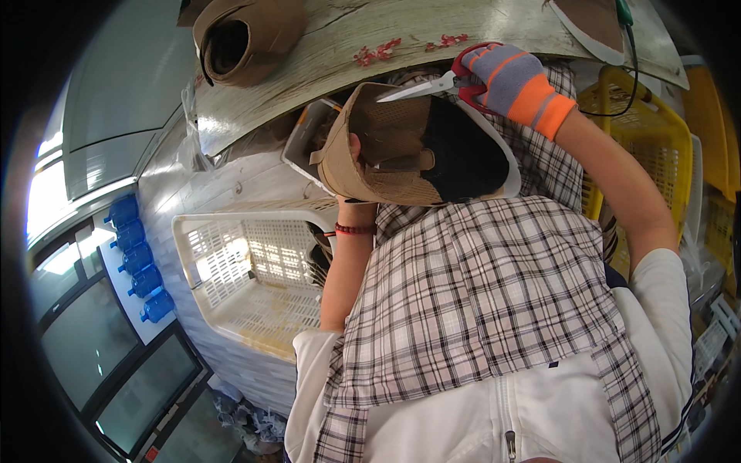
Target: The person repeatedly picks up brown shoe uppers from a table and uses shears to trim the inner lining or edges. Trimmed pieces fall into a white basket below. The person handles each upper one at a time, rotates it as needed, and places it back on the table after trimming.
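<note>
My left hand (356, 148) grips a tan shoe upper (340, 166) by its side wall, with a finger showing inside the opening. The rest of that hand is hidden behind the material. Black lining covers part of the upper's inside, and its pale lower edge faces right, above my checked apron (478, 270). In a grey and orange glove, my right hand (505, 77) is closed around the red handles of a pair of scissors (417, 89). Their blades point left, partly apart, over the upper's top edge.
A wood-patterned table (332, 58) carries another tan shoe upper (266, 35) and, at the right, a brown shoe piece (590, 31) beside a green-handled corded tool (624, 11). White basket (231, 309) stands left, yellow basket (679, 147) right. Blue water jugs (135, 257) line the far left.
</note>
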`<act>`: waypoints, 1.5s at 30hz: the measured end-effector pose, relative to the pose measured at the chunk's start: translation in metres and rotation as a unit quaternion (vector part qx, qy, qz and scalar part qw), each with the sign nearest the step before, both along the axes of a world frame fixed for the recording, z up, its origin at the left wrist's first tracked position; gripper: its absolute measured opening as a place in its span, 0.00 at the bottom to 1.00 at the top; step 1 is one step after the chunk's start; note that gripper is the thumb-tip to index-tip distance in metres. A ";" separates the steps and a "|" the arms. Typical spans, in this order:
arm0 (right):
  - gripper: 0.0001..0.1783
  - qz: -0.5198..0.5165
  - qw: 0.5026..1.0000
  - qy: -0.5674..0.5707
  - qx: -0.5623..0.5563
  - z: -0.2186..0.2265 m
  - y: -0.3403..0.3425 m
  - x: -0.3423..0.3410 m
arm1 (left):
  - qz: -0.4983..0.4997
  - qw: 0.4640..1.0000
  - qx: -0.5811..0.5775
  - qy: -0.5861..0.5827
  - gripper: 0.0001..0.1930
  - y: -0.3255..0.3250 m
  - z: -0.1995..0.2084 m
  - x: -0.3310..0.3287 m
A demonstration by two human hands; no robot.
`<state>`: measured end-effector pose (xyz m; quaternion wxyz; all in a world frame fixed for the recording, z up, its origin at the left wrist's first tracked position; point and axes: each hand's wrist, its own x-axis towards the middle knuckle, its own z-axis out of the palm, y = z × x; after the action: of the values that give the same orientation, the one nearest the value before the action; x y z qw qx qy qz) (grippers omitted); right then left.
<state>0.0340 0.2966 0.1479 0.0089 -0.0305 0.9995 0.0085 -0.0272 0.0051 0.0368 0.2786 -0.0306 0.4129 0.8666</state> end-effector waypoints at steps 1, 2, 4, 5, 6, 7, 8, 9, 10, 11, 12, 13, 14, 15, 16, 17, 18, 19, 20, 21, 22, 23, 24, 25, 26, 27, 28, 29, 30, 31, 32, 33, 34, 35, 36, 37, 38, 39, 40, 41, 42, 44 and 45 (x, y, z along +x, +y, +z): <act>0.23 -0.014 0.999 0.027 -0.024 0.007 -0.007 0.005 | 0.000 1.000 0.002 0.012 0.27 -0.002 -0.006 -0.003; 0.24 -0.028 0.997 0.053 -0.048 0.011 -0.012 0.008 | 0.018 1.000 -0.011 0.017 0.25 -0.005 -0.013 -0.003; 0.24 0.004 0.998 0.031 -0.054 0.011 -0.022 0.012 | 0.052 0.998 -0.039 0.026 0.21 0.002 0.001 -0.002; 0.23 0.012 0.997 0.007 -0.070 0.012 -0.027 0.017 | 0.012 0.999 -0.030 -0.022 0.18 -0.012 -0.012 -0.006; 0.23 0.026 0.996 -0.016 -0.089 0.013 -0.034 0.021 | -0.022 0.997 -0.024 -0.070 0.15 -0.042 -0.029 -0.012; 0.22 0.027 0.996 -0.037 -0.076 0.009 -0.038 0.024 | -0.059 0.993 -0.026 -0.096 0.13 -0.053 -0.031 -0.014; 0.22 0.030 0.996 -0.058 -0.065 0.005 -0.043 0.027 | -0.096 0.988 -0.029 -0.121 0.10 -0.065 -0.031 -0.015; 0.22 0.025 0.995 -0.080 -0.053 0.001 -0.045 0.031 | -0.139 0.982 -0.042 -0.123 0.08 -0.066 -0.011 -0.012; 0.22 0.029 0.993 -0.084 -0.078 -0.003 -0.048 0.034 | -0.179 0.975 -0.057 -0.123 0.06 -0.065 0.010 -0.009; 0.21 0.034 0.990 -0.088 -0.100 -0.005 -0.051 0.036 | -0.215 0.963 -0.082 -0.141 0.06 -0.062 0.028 -0.006; 0.21 0.047 0.987 -0.093 -0.124 -0.006 -0.056 0.037 | -0.219 0.961 -0.094 -0.142 0.06 -0.070 0.024 -0.003; 0.20 0.064 0.986 -0.091 -0.120 -0.004 -0.060 0.037 | -0.224 0.958 -0.107 -0.143 0.06 -0.080 0.017 -0.002; 0.19 0.065 0.987 -0.094 -0.109 -0.006 -0.064 0.036 | -0.229 0.955 -0.120 -0.144 0.06 -0.088 0.013 0.000; 0.19 0.061 0.989 -0.096 -0.095 -0.008 -0.065 0.035 | -0.226 0.955 -0.115 -0.155 0.09 -0.086 0.015 0.002; 0.19 0.057 0.990 -0.099 -0.080 -0.010 -0.067 0.034 | -0.235 0.954 -0.112 -0.148 0.09 -0.089 0.011 0.001; 0.18 0.064 0.990 -0.100 -0.078 -0.008 -0.069 0.034 | -0.244 0.953 -0.110 -0.140 0.10 -0.093 0.005 -0.002; 0.17 0.073 0.989 -0.101 -0.075 -0.003 -0.069 0.032 | -0.252 0.953 -0.107 -0.132 0.11 -0.094 0.005 -0.004; 0.17 0.081 0.989 -0.102 -0.072 -0.001 -0.069 0.031 | -0.244 0.954 -0.114 -0.129 0.11 -0.095 0.005 -0.003; 0.16 0.092 0.989 -0.091 -0.070 -0.002 -0.069 0.031 | -0.236 0.956 -0.122 -0.126 0.11 -0.096 0.005 -0.001; 0.16 0.102 0.989 -0.080 -0.068 -0.004 -0.069 0.032 | -0.229 0.957 -0.129 -0.123 0.11 -0.096 0.007 0.000; 0.15 0.112 0.989 -0.069 -0.066 -0.005 -0.069 0.032 | -0.224 0.958 -0.122 -0.128 0.11 -0.095 0.008 0.001; 0.15 0.111 0.989 -0.066 -0.069 -0.006 -0.070 0.031 | -0.220 0.959 -0.116 -0.134 0.11 -0.094 0.009 0.002; 0.15 0.110 0.989 -0.064 -0.072 -0.007 -0.071 0.029 | -0.214 0.960 -0.110 -0.140 0.11 -0.094 0.010 0.003; 0.14 0.109 0.989 -0.062 -0.075 -0.008 -0.071 0.027 | -0.210 0.961 -0.108 -0.144 0.11 -0.093 0.010 0.004; 0.14 0.111 0.989 -0.070 -0.075 -0.009 -0.071 0.026 | -0.206 0.962 -0.107 -0.147 0.11 -0.093 0.011 0.005; 0.14 0.114 0.988 -0.078 -0.075 -0.010 -0.072 0.024 | -0.201 0.962 -0.106 -0.151 0.11 -0.094 0.011 0.006; 0.15 0.116 0.987 -0.087 -0.076 -0.011 -0.073 0.022 | -0.204 0.962 -0.108 -0.150 0.11 -0.094 0.010 0.006; 0.14 0.120 0.986 -0.090 -0.066 -0.011 -0.073 0.021 | -0.206 0.961 -0.109 -0.148 0.11 -0.095 0.009 0.005; 0.14 0.124 0.986 -0.094 -0.057 -0.010 -0.073 0.019 | -0.209 0.961 -0.111 -0.146 0.11 -0.095 0.008 0.006; 0.14 0.128 0.986 -0.097 -0.048 -0.010 -0.074 0.018 | -0.210 0.960 -0.108 -0.149 0.11 -0.096 0.008 0.006; 0.15 0.129 0.986 -0.099 -0.043 -0.011 -0.075 0.018 | -0.211 0.960 -0.105 -0.151 0.11 -0.096 0.008 0.006; 0.17 0.129 0.986 -0.100 -0.037 -0.011 -0.075 0.017 | -0.213 0.960 -0.102 -0.153 0.11 -0.095 0.009 0.005; 0.18 0.128 0.986 -0.102 -0.031 -0.012 -0.075 0.017 | -0.209 0.961 -0.112 -0.144 0.12 -0.093 0.011 0.006; 0.18 0.117 0.985 -0.123 -0.029 -0.013 -0.075 0.016 | -0.206 0.962 -0.123 -0.135 0.12 -0.090 0.013 0.007; 0.18 0.106 0.983 -0.144 -0.027 -0.013 -0.074 0.016 | -0.201 0.962 -0.133 -0.125 0.12 -0.088 0.014 0.009; 0.18 0.095 0.981 -0.165 -0.024 -0.012 -0.075 0.015 | -0.201 0.963 -0.134 -0.120 0.12 -0.087 0.015 0.009; 0.18 0.080 0.980 -0.178 -0.038 -0.007 -0.072 0.017 | -0.201 0.964 -0.134 -0.115 0.12 -0.086 0.015 0.009; 0.18 0.066 0.978 -0.190 -0.052 0.008 -0.067 0.020 | -0.200 0.964 -0.135 -0.110 0.13 -0.085 0.016 0.010; 0.18 0.051 0.976 -0.201 -0.066 0.016 -0.062 0.022 | -0.197 0.967 -0.126 -0.097 0.13 -0.086 0.014 0.010; 0.21 0.026 0.973 -0.206 -0.101 0.013 -0.054 0.025 | -0.195 0.970 -0.117 -0.084 0.13 -0.087 0.012 0.011; 0.21 0.040 0.981 -0.157 -0.103 0.008 -0.049 0.030 | -0.187 0.974 -0.108 -0.073 0.13 -0.090 0.010 0.014; 0.22 0.062 0.990 -0.059 -0.108 -0.002 -0.041 0.040 | -0.197 0.971 -0.115 -0.068 0.13 -0.090 0.012 0.014; 0.22 0.048 0.990 -0.110 -0.080 -0.001 -0.045 0.042 | -0.204 0.970 -0.118 -0.066 0.13 -0.090 0.012 0.014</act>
<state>0.0762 0.2514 0.1471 0.1155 -0.0795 0.9873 -0.0745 -0.0134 -0.0847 0.0485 0.4707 -0.0352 0.4904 0.7326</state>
